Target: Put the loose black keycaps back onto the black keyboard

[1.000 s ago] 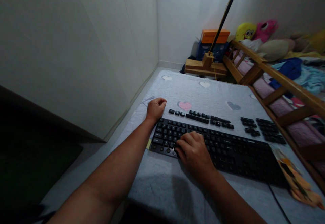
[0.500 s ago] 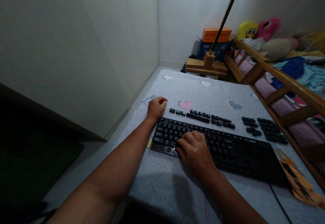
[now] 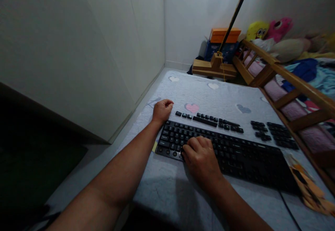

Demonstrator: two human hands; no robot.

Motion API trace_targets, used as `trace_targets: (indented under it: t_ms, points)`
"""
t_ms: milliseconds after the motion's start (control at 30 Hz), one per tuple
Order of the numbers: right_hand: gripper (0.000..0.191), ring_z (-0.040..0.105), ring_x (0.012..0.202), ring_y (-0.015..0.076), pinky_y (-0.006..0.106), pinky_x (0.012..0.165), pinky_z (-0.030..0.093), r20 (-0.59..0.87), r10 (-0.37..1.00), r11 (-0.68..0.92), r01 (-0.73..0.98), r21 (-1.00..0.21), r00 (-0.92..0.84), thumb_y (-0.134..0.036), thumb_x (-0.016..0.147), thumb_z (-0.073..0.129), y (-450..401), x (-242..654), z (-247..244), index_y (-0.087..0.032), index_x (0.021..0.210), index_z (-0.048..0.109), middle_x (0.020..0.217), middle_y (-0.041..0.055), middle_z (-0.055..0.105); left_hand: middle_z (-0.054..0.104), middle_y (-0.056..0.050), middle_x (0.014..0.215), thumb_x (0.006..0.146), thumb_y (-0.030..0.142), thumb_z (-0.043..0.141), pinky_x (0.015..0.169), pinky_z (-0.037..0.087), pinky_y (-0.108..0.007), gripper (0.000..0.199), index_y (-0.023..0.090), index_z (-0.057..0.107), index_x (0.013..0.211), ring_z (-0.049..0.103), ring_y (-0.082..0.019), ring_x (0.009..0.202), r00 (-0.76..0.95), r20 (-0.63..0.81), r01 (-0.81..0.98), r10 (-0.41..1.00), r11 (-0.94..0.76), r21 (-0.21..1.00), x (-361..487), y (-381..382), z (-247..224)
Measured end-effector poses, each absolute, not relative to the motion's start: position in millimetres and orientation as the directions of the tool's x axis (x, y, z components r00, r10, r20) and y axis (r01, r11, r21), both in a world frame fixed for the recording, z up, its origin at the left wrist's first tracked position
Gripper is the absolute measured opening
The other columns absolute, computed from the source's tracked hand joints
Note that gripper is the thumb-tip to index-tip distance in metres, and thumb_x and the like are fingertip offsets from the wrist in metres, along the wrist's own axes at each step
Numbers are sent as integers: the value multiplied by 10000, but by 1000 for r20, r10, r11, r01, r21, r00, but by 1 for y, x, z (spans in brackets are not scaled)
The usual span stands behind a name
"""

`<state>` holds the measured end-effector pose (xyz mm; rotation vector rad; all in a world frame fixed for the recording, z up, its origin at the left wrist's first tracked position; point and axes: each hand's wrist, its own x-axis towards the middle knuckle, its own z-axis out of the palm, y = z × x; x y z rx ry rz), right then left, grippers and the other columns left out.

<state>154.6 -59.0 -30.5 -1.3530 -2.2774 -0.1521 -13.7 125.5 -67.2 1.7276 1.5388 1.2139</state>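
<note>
A black keyboard (image 3: pixel 251 161) lies on the pale, heart-patterned cloth (image 3: pixel 162 185). Along its near left edge, several key spots are bare of caps. My right hand (image 3: pixel 200 154) is closed over the left half of the keyboard, its thumb and fingers bunched at a keycap in the lower rows; the fingertips are partly hidden. Just past the keyboard's far left corner, my left hand (image 3: pixel 161 111) rests on the cloth with its fingers curled in, hiding whatever may be inside. Loose black keycaps (image 3: pixel 206 116) and a long space bar (image 3: pixel 205 121) lie in rows behind the keyboard.
More loose keycaps (image 3: pixel 281 135) sit at the far right. An orange-tan cloth-like item (image 3: pixel 311 192) lies by the keyboard's right end, near its cable (image 3: pixel 288 208). A wooden bed rail (image 3: pixel 300 80) borders the right; a pale cabinet (image 3: pixel 104 49) stands left.
The view has shifted slightly. My right hand has curled a little tighter at the same spot on the keyboard, while my left hand stays in place.
</note>
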Motion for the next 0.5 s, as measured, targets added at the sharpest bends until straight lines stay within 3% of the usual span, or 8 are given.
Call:
trace_targets:
  t_ms: [500]
  points:
    - [125,476,807,211,357,745,339,453,799,498,857,-129,-396,-159,849,704,-62,152,-39,-177,732,663,798,46,618,747,-42,809,779,251,582,735,502,-288,193,173,746,844,659,-181,742,-47,281,499,959,-221,838,-14,125,-68]
